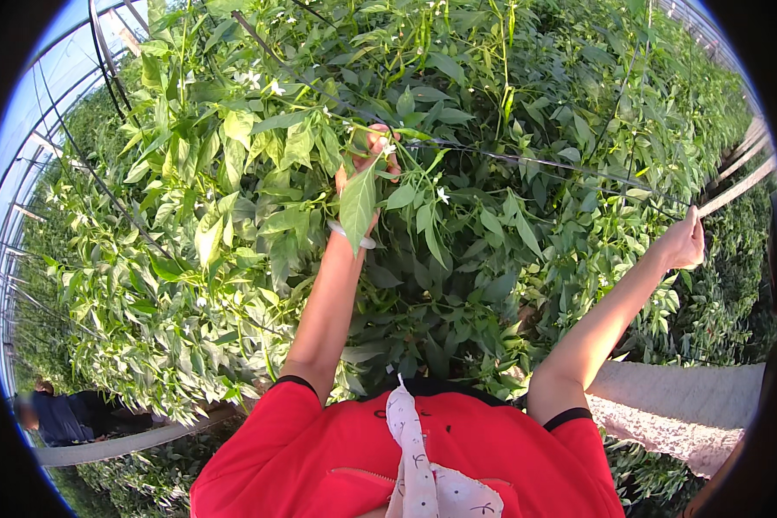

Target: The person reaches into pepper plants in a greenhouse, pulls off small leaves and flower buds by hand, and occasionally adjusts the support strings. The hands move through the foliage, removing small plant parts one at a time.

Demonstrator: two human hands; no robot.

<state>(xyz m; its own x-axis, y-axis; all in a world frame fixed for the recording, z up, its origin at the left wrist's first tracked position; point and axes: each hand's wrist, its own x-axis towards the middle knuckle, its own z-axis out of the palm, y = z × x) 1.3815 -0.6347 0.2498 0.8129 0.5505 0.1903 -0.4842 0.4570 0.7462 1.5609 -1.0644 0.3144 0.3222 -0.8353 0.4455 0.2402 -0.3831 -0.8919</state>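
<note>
My left hand is raised among the pepper plants, its fingers curled around a thin flowering stem by a dark twine; leaves partly hide it. A pale bracelet circles that wrist, and a broad pepper leaf hangs in front of it. Out to the right, my right hand is closed, thumb and finger pinching the far end of the dark twine. Between the hands the twine runs nearly taut across the foliage. White flowers and slim green peppers show on the plants.
Dense pepper plants rise in front. A pale concrete post lies across the lower right, and another pale bar at lower left. More strings cross the foliage. Greenhouse framing curves along the left; a person in dark clothes is far left.
</note>
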